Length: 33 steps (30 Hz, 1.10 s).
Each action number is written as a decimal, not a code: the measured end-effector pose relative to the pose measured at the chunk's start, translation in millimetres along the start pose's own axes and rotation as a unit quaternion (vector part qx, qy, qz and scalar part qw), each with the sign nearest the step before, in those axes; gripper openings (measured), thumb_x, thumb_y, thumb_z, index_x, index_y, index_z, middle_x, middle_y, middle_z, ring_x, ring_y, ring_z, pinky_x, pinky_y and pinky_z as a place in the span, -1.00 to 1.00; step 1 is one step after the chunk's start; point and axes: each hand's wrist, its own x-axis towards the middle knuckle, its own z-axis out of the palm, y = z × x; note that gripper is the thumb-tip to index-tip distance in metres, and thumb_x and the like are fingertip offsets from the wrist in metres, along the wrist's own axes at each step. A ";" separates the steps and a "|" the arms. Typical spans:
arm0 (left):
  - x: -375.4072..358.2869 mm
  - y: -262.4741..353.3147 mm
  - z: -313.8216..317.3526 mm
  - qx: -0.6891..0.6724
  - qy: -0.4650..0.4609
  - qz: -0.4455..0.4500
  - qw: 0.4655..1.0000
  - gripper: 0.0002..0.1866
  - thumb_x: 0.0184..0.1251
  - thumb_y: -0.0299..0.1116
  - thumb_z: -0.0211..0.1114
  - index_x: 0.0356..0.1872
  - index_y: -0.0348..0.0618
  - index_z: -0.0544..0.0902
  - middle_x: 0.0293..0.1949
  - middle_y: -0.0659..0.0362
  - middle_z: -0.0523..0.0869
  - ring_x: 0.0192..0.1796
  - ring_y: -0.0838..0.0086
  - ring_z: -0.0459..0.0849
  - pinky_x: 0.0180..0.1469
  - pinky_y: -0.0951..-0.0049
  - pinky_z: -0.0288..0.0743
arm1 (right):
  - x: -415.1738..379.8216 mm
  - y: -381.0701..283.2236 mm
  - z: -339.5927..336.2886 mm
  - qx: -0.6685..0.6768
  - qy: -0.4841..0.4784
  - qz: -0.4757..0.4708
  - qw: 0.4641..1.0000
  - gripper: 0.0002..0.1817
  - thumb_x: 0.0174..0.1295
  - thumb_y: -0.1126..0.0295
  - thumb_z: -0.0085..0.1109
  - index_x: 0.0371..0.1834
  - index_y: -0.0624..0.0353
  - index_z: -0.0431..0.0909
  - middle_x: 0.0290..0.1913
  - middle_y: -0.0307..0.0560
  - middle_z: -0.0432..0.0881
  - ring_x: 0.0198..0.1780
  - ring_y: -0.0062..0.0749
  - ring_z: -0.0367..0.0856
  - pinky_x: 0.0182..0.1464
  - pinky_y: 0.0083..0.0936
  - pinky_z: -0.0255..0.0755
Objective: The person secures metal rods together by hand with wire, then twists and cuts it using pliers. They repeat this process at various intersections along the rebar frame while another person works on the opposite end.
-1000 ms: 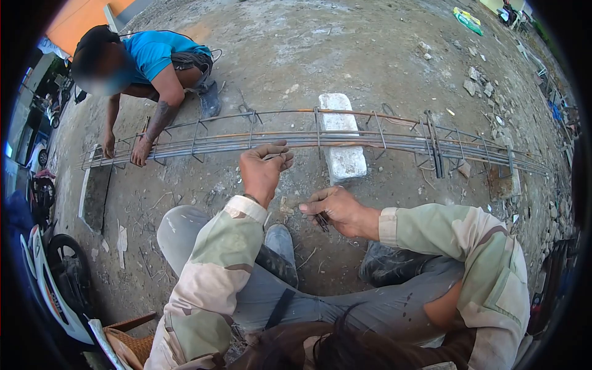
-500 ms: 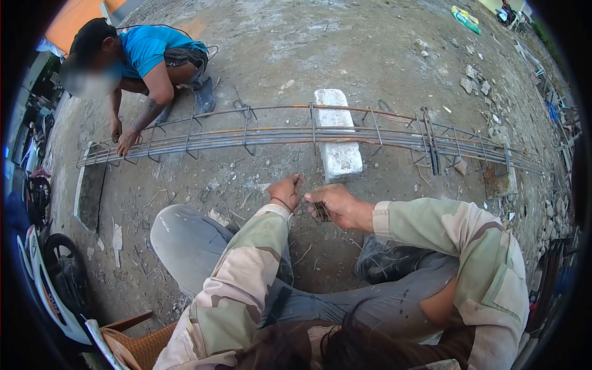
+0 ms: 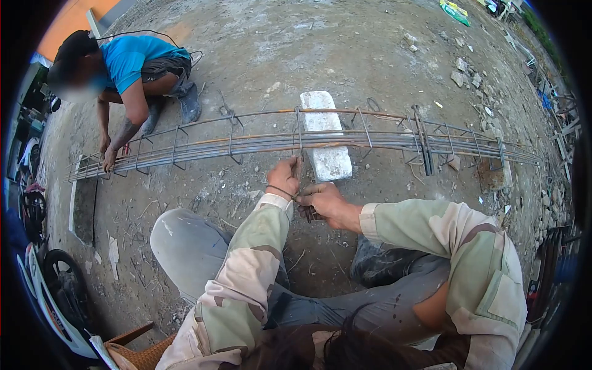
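A long cage of rusty steel bars (image 3: pixel 259 143) with square stirrups lies across the ground, over a white block (image 3: pixel 332 161). Just below the cage, my left hand (image 3: pixel 285 176) is closed, fingertips pinched close to a stirrup; what they hold is too small to make out. My right hand (image 3: pixel 324 202) touches the left wrist area, its fingers curled round short dark pieces of wire that hang below the palm. A dark band circles my left wrist.
A co-worker in a blue shirt (image 3: pixel 139 61) crouches at the cage's left end, both hands on the bars. Concrete blocks (image 3: pixel 83 203) prop the cage's ends. Rubble (image 3: pixel 459 79) lies at the right. A motorbike (image 3: pixel 58 302) stands at the lower left.
My left hand has moved up closer to the cage and white block, and my right hand has come against it. The view has shifted slightly. The co-worker's hands remain at the bars.
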 end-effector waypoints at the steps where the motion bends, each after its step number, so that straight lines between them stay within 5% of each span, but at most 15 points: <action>1: -11.2 0.6 5.5 0.002 0.001 -0.002 1.000 -0.77 0.51 -0.59 0.15 0.10 -0.47 0.53 -0.11 0.04 0.70 -0.13 0.34 0.74 -0.09 0.55 0.74 | 2.1 3.7 1.3 -0.021 0.013 -0.015 1.000 -0.86 0.29 0.46 0.36 -0.21 0.34 0.71 -0.34 -0.14 0.73 -0.38 -0.50 0.66 -0.37 -0.49 0.54; 4: -44.7 8.6 27.0 -0.002 0.042 -0.041 0.998 -0.80 0.49 -0.58 0.17 0.07 -0.38 0.55 -0.24 0.09 0.71 -0.24 0.37 0.73 -0.24 0.58 0.75 | 2.5 5.2 7.0 -0.065 0.038 -0.043 0.996 -0.85 0.33 0.53 0.30 -0.11 0.39 0.67 -0.30 -0.07 0.73 -0.37 -0.45 0.68 -0.37 -0.49 0.58; 9: -36.1 10.8 17.2 0.121 -0.039 0.021 0.992 -0.73 0.47 -0.59 0.18 0.13 -0.25 0.60 -0.20 0.14 0.69 -0.25 0.54 0.71 -0.45 0.72 0.55 | 16.7 12.5 1.3 -0.038 0.033 -0.056 0.997 -0.82 0.36 0.47 0.30 -0.11 0.38 0.69 -0.26 -0.09 0.74 -0.35 -0.42 0.70 -0.36 -0.46 0.57; 12: -34.8 1.4 18.7 0.115 -0.068 -0.001 0.991 -0.69 0.47 -0.59 0.19 0.18 -0.27 0.59 -0.21 0.18 0.68 -0.29 0.55 0.68 -0.50 0.77 0.45 | 4.1 -5.0 -7.7 -0.188 0.105 -0.075 0.974 -0.74 0.33 0.41 0.33 -0.05 0.40 0.67 -0.23 -0.04 0.75 -0.35 -0.32 0.72 -0.31 -0.41 0.57; 14: -42.7 0.1 26.0 0.106 -0.065 -0.001 0.992 -0.70 0.45 -0.59 0.21 0.17 -0.29 0.60 -0.21 0.19 0.68 -0.32 0.56 0.65 -0.50 0.74 0.39 | -9.3 -35.0 -18.2 -0.416 0.156 -0.233 0.865 -0.65 0.26 0.41 0.36 0.04 0.41 0.63 -0.20 0.07 0.73 -0.31 -0.25 0.73 -0.25 -0.35 0.58; 16: -39.1 -3.7 24.3 0.134 -0.057 0.025 0.989 -0.70 0.44 -0.58 0.22 0.16 -0.30 0.61 -0.21 0.20 0.69 -0.33 0.59 0.63 -0.49 0.69 0.35 | -1.7 -69.1 -28.3 -0.423 0.153 -0.352 0.821 -0.66 0.17 0.39 0.32 -0.06 0.40 0.65 -0.24 0.19 0.68 -0.24 0.01 0.71 -0.07 -0.13 0.56; 18: -44.6 -8.1 27.2 0.139 -0.049 0.045 0.988 -0.73 0.44 -0.56 0.24 0.11 -0.29 0.64 -0.23 0.21 0.69 -0.34 0.61 0.62 -0.48 0.66 0.35 | 32.2 -92.2 -43.7 -0.519 0.139 -0.475 0.697 -0.63 0.11 0.43 0.32 -0.02 0.39 0.62 -0.26 0.23 0.65 -0.15 0.12 0.69 -0.01 -0.08 0.54; 20: -46.7 -12.6 29.8 0.152 -0.044 0.067 0.985 -0.76 0.43 -0.55 0.26 0.07 -0.28 0.68 -0.26 0.22 0.69 -0.35 0.62 0.61 -0.47 0.64 0.34 | 55.7 -108.6 -46.7 -0.552 0.066 -0.443 0.703 -0.63 0.08 0.45 0.32 -0.04 0.41 0.64 -0.20 0.28 0.66 -0.05 0.19 0.66 0.05 -0.07 0.52; 24: -54.2 -27.2 34.4 0.144 -0.050 0.150 0.977 -0.83 0.38 -0.51 0.36 -0.08 -0.35 0.74 -0.23 0.18 0.74 -0.26 0.57 0.65 -0.26 0.57 0.49 | 81.0 -113.7 -41.7 -0.576 0.022 -0.449 0.683 -0.76 0.12 0.37 0.32 -0.22 0.31 0.72 -0.35 0.25 0.70 -0.20 0.21 0.69 -0.06 -0.04 0.56; 26: -53.6 -35.3 36.3 0.121 -0.026 0.186 0.975 -0.83 0.34 -0.50 0.41 -0.13 -0.38 0.75 -0.21 0.15 0.76 -0.22 0.55 0.67 -0.17 0.54 0.53 | 80.7 -114.7 -38.8 -0.579 0.029 -0.456 0.675 -0.77 0.15 0.36 0.30 -0.26 0.33 0.72 -0.37 0.28 0.68 -0.25 0.22 0.68 -0.13 -0.07 0.55; 29: -51.6 -43.6 40.5 0.242 0.015 0.350 0.905 -0.76 0.21 -0.55 0.51 -0.14 -0.46 0.73 -0.19 0.07 0.78 -0.17 0.46 0.68 -0.04 0.47 0.54 | 86.1 -115.2 -37.3 -0.594 0.044 -0.459 0.659 -0.79 0.18 0.36 0.29 -0.31 0.33 0.72 -0.43 0.29 0.66 -0.33 0.24 0.66 -0.24 -0.09 0.53; 33: -65.8 -41.5 50.3 0.289 0.059 0.349 0.889 -0.75 0.18 -0.61 0.46 -0.11 -0.46 0.71 -0.20 0.05 0.76 -0.16 0.41 0.68 -0.02 0.42 0.53 | 80.7 -115.3 -29.5 -0.637 0.071 -0.438 0.630 -0.78 0.16 0.26 0.36 -0.34 0.20 0.70 -0.45 0.19 0.68 -0.28 0.19 0.70 -0.21 -0.01 0.53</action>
